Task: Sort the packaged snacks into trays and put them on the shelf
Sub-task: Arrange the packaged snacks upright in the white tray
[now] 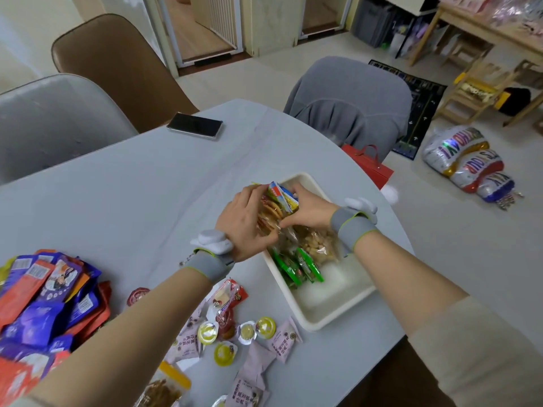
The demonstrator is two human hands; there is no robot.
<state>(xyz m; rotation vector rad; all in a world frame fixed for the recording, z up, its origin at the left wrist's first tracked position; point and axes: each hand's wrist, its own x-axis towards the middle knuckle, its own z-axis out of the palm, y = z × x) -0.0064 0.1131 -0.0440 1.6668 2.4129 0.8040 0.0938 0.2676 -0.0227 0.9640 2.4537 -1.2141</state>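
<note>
A cream tray point(329, 312) sits on the grey table near its right edge. Inside it lie green packets point(296, 267) and a clear bag of pale snacks point(318, 245). Over the tray's far end, my left hand point(244, 221) and my right hand point(308, 210) together grip a bundle of cracker packets point(271, 214) topped by blue-and-yellow packets point(283, 196). Loose on the table lie a purple-and-orange packet pile point(50, 301), pink packets point(283, 340) and yellow jelly cups point(224, 352).
A black phone point(194, 125) lies at the table's far side. Two chairs point(117, 69) stand at the left and a grey-draped chair point(349, 104) at the far end. A red bag point(370, 165) and foil balloons point(467, 160) are beyond the right edge.
</note>
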